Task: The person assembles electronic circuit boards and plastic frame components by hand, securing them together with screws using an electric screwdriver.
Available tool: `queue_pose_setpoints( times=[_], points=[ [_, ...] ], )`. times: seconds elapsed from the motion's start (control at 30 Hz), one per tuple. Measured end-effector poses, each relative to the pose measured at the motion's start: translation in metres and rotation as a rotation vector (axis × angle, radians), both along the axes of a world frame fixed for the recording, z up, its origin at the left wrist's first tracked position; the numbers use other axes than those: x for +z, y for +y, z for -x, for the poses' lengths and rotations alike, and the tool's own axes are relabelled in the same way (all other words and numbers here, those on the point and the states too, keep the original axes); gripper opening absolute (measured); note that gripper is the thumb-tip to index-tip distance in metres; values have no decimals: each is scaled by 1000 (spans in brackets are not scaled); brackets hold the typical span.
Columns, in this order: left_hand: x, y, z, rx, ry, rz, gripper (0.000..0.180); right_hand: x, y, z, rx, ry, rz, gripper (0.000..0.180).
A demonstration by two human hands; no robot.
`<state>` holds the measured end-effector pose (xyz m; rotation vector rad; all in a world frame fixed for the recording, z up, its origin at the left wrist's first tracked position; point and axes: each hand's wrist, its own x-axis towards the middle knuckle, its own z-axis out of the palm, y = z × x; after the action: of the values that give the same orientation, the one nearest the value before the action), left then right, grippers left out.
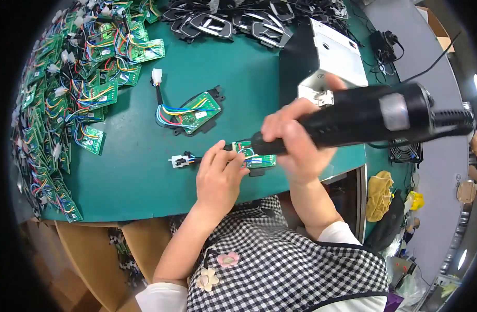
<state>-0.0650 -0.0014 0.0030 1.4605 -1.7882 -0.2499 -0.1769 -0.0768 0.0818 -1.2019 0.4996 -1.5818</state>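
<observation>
My right hand (296, 148) is wrapped round a thick black electric screwdriver (360, 117), held slanting with its nose end down over a green circuit board (263, 160). The tip itself is hard to make out. With bent fingers, my left hand (217, 177) holds that board against the bench near the front edge. Part of the board hides behind my fingers and the tool. Its wires lead left to a white plug (180, 160). Farther off lies another wired board (202, 111) on a black plastic housing (216, 93), with its own white plug (156, 76).
Many wired circuit boards (101, 93) are heaped along the left side of the green bench mat (124, 182). Black plastic frames (212, 26) pile up at the back. A white and black box-shaped device (334, 52) stands at the right. Beyond the right edge lies a tan cloth (379, 195).
</observation>
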Motion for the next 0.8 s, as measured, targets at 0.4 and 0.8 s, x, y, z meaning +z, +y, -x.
queue_pose_setpoints(
  times=[0.4, 0.8],
  points=[
    [1, -2, -3, -8, 57, -66, 33, -16, -25, -22, 167, 455, -94, 59],
    [32, -8, 2, -47, -11, -161, 42, 40, -39, 79, -386, -86, 325, 59]
  ],
)
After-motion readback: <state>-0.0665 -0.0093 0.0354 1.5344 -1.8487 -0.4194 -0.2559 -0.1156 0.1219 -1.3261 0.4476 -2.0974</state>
